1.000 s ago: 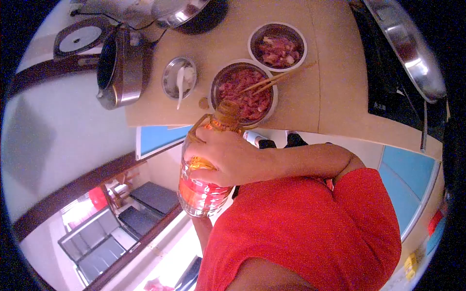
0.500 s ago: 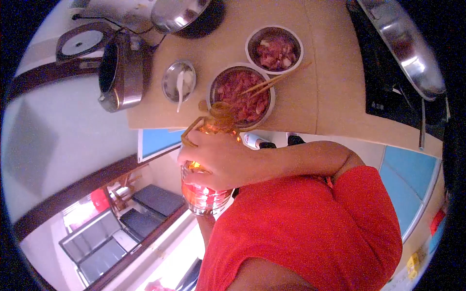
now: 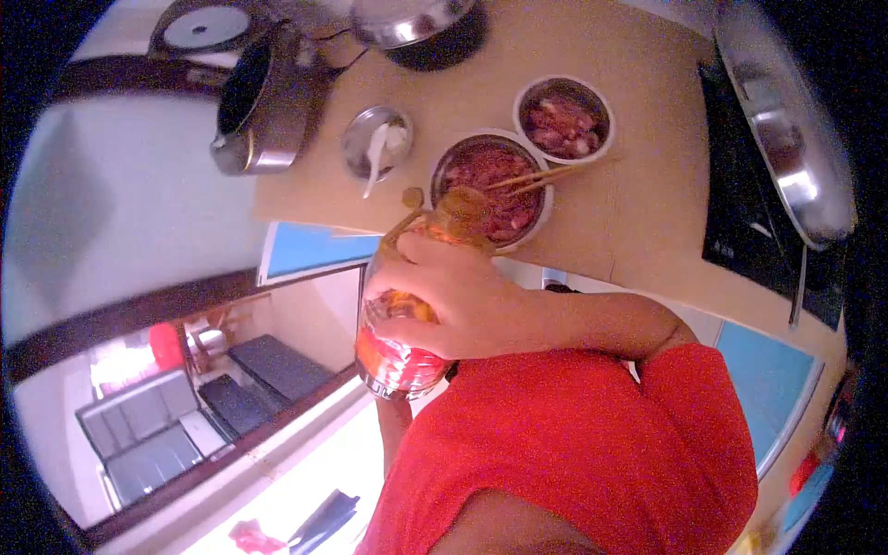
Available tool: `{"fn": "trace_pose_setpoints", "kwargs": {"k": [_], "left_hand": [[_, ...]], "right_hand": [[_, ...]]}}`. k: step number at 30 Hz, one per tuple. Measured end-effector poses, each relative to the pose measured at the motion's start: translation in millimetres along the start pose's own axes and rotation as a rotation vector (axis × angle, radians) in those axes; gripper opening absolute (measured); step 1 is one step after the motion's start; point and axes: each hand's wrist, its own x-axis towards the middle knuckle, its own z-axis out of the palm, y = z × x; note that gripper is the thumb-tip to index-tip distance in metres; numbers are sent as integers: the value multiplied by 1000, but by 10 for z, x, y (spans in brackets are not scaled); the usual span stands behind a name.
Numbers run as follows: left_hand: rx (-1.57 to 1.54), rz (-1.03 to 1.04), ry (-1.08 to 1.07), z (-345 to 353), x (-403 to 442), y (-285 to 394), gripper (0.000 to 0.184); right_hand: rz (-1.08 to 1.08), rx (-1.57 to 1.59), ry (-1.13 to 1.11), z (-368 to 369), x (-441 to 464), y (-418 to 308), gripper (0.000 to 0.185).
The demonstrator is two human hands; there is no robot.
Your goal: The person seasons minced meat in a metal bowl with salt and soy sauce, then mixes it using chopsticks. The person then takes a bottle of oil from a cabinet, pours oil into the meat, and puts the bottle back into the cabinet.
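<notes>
My right hand (image 3: 462,296) is wrapped round a large clear oil jug (image 3: 407,361) with a red label and amber liquid. The jug is tilted, its neck (image 3: 465,205) reaching over the near rim of a bowl of raw cut meat (image 3: 481,166). A pair of chopsticks (image 3: 532,178) rests in that bowl. Beneath the jug's base, part of my left arm (image 3: 393,423) shows; the fingers of that hand are hidden. Touching the meat bowl is a second bowl of meat pieces (image 3: 562,125). A small round brown thing (image 3: 413,197) lies near the counter edge.
A small metal bowl with a white spoon (image 3: 375,162) stands to the left on the wooden counter (image 3: 638,194). Beyond it are an open dark kettle (image 3: 268,111) and a metal pot (image 3: 407,23). At right, a large steel pan (image 3: 786,129) sits over a black cooktop (image 3: 740,203).
The whole view has shifted, so the counter things sit farther right. My right hand still grips the tilted oil jug, whose place over the meat bowl is about the same.
</notes>
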Motion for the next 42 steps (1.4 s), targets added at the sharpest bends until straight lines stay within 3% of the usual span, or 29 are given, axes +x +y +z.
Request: {"fn": "trace_pose_setpoints", "kwargs": {"k": [4,8,11,14,18,23,27,28,31,35,38,42], "left_hand": [[-140,14,15,-65,21,-90,48],[-290,24,-7,-204,147,-87,48],[-428,45,-51,-363,379,-32,48],[-572,55,-124,-556,728,80,48],[-697,8,-231,-940,1329,163,48],[-728,-108,-312,-1684,2105,52,51],[-50,255,-158,-1593,2001,885,79],[59,467,-280,-1545,2028,1016,97],[472,806,-399,-1269,2170,1352,107],[285,713,-494,-1052,2634,1294,106],[170,611,-525,-1022,2850,1075,102],[273,654,-485,-871,2502,1586,96]], "right_hand": [[-103,41,73,51,276,70,24],[60,205,-179,22,641,-232,23],[94,492,-193,227,977,-369,21],[68,478,-207,374,1373,-667,24],[115,679,-243,909,1804,-855,38],[128,468,-213,1613,2271,-1063,40],[134,317,-21,1904,2608,-1003,41],[187,348,1,1949,2663,-952,38],[195,314,78,2087,2785,-852,35],[198,211,94,2125,2931,-771,23],[86,71,23,2144,3056,-537,25],[80,-341,-120,2065,2991,-552,32]]}}
